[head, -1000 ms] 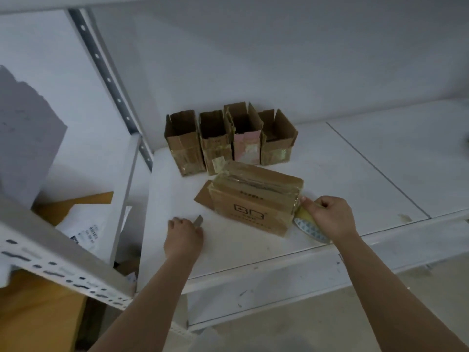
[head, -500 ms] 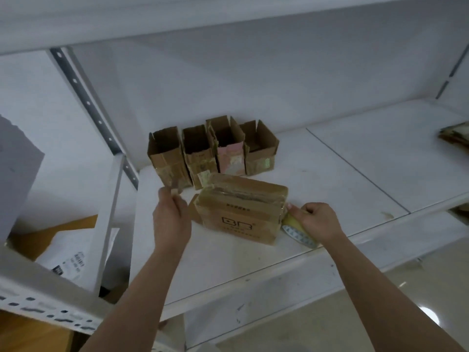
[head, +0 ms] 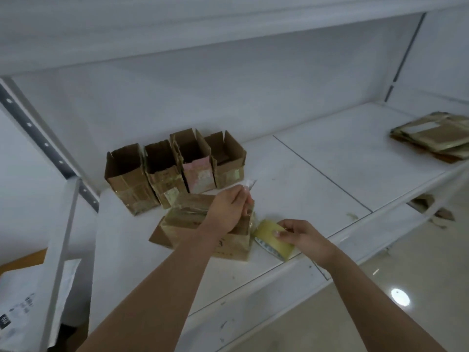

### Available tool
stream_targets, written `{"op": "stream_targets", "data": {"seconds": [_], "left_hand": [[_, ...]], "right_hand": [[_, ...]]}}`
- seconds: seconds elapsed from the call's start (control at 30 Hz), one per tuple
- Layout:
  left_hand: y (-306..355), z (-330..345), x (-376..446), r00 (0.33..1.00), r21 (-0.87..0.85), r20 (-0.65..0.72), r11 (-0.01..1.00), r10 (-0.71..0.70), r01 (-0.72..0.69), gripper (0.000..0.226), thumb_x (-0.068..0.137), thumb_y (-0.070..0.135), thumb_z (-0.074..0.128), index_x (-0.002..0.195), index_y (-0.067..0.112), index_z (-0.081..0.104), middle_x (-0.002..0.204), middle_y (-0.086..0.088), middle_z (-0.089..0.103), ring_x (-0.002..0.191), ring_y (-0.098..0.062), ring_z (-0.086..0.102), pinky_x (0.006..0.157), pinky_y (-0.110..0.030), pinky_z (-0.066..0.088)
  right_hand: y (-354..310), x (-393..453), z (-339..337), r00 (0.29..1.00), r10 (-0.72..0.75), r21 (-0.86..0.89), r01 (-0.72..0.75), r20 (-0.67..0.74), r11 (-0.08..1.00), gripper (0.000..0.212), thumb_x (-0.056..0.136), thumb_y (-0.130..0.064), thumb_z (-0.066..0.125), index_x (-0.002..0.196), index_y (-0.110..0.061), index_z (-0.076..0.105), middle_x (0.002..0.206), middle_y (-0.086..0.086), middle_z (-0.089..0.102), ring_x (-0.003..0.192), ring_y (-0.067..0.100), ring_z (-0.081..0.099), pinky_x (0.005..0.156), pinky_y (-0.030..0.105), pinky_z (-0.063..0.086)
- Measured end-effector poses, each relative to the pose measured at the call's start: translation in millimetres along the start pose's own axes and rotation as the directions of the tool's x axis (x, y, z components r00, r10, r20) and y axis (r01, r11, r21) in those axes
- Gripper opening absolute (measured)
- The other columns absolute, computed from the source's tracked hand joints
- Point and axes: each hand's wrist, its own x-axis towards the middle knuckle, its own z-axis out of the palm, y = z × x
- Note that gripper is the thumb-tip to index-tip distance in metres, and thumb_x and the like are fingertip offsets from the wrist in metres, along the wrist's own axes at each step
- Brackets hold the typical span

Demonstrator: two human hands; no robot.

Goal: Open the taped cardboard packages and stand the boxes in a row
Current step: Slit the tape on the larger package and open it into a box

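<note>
Head view: four open boxes [head: 175, 171] stand in a row at the shelf [head: 317, 189] back, insides dark; taped package [head: 205, 224] lies just in front. Left hand [head: 228, 209] over package, fingers pinching a small blade [head: 250, 184]. Right hand [head: 302, 235] fingers curled round tape roll [head: 272, 238] beside package.

This looks like a storeroom or packing area. Bare white metal shelving [head: 317, 189] with a perforated upright [head: 38, 138] stands against a plain white wall. Opened cardboard boxes [head: 175, 168] stand on the shelf, flattened packages [head: 434, 138] lie stacked farther right, and a glossy tiled floor [head: 406, 288] shows below.
</note>
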Motion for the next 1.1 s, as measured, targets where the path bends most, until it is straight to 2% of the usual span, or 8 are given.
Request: {"op": "stream_targets", "data": {"seconds": [0.2,0.3,0.43,0.57,0.7,0.83,0.97,1.1], "left_hand": [[-3.9,-0.7,4.0,1.000,-0.108,0.004,0.994,0.025,-0.024,0.040,0.106,0.025,0.037,0.075,0.008,0.055,0.051,0.005,0.048,0.047,-0.003,0.042,0.050,-0.014,0.032],[-3.4,-1.4,4.5,1.000,-0.085,0.013,0.996,0.022,-0.021,0.041,0.107,0.026,0.035,0.078,0.005,0.055,0.052,0.005,0.048,0.047,-0.002,0.042,0.052,-0.018,0.033],[3.6,-4.2,1.3,0.997,0.022,0.076,1.000,-0.010,0.009,0.042,0.106,0.033,0.035,0.073,0.016,0.056,0.053,0.008,0.052,0.047,-0.003,0.044,0.056,-0.026,0.037],[28.0,-13.4,-4.5,0.945,0.347,0.305,0.938,-0.120,0.006,0.042,0.102,0.037,0.043,0.066,0.023,0.059,0.068,0.004,0.061,0.065,-0.012,0.058,0.074,-0.032,0.046],[54.9,-3.4,2.5,0.862,0.671,0.441,0.730,-0.250,-0.132,0.029,0.097,0.028,0.049,0.083,0.015,0.070,0.089,-0.002,0.060,0.092,-0.021,0.057,0.074,-0.033,0.040],[55.9,23.5,7.7,0.889,0.857,0.346,0.488,-0.300,-0.169,0.037,0.101,0.033,0.038,0.113,0.011,0.065,0.109,-0.007,0.063,0.100,-0.026,0.058,0.076,-0.032,0.042],[59.2,39.4,3.3,0.922,0.941,0.277,0.272,-0.271,-0.203,0.023,0.097,0.023,0.040,0.099,0.015,0.062,0.079,0.000,0.050,0.076,-0.020,0.052,0.057,-0.027,0.036],[53.2,28.8,2.3,0.933,0.893,0.295,0.406,-0.208,-0.192,0.035,0.102,0.028,0.032,0.105,0.013,0.064,0.096,-0.005,0.060,0.086,-0.024,0.059,0.069,-0.033,0.046]], "right_hand": [[-12.7,5.0,-8.9,0.999,0.044,-0.079,-0.046,-0.023,0.996,0.029,0.077,-0.045,0.075,0.100,-0.029,0.069,0.093,0.012,0.073,0.085,0.025,0.070,0.084,0.041,0.055],[-19.4,7.2,-21.7,0.992,0.059,-0.297,-0.090,-0.111,0.951,0.023,0.090,-0.035,0.068,0.111,-0.027,0.061,0.083,-0.002,0.066,0.077,0.014,0.066,0.075,0.022,0.054],[-24.9,12.0,-22.8,0.981,0.107,-0.543,-0.179,-0.161,0.820,0.023,0.091,-0.046,0.060,0.112,-0.036,0.056,0.086,-0.014,0.060,0.082,0.010,0.063,0.086,0.030,0.050],[-26.9,13.0,-24.8,0.981,0.127,-0.448,-0.179,-0.144,0.876,0.002,0.091,-0.040,0.062,0.091,-0.040,0.063,0.097,-0.008,0.068,0.087,0.013,0.067,0.092,0.038,0.053],[-27.1,5.6,-26.1,0.977,0.119,-0.357,-0.176,-0.176,0.917,0.013,0.089,-0.030,0.065,0.077,-0.036,0.063,0.084,-0.002,0.071,0.082,0.023,0.070,0.086,0.045,0.056],[-25.4,-0.3,-23.3,0.963,0.124,-0.290,-0.193,-0.238,0.938,0.020,0.086,-0.032,0.068,0.068,-0.039,0.061,0.078,-0.004,0.072,0.077,0.020,0.070,0.085,0.044,0.057],[-29.1,-4.3,-16.0,0.954,0.104,-0.230,-0.172,-0.281,0.958,0.016,0.086,-0.031,0.067,0.071,-0.028,0.061,0.073,-0.003,0.070,0.074,0.020,0.069,0.081,0.041,0.055],[-22.7,-7.6,-14.1,0.938,0.168,-0.139,-0.218,-0.303,0.966,0.016,0.086,-0.026,0.068,0.071,-0.023,0.062,0.062,-0.003,0.068,0.062,0.017,0.067,0.073,0.039,0.055]]}}
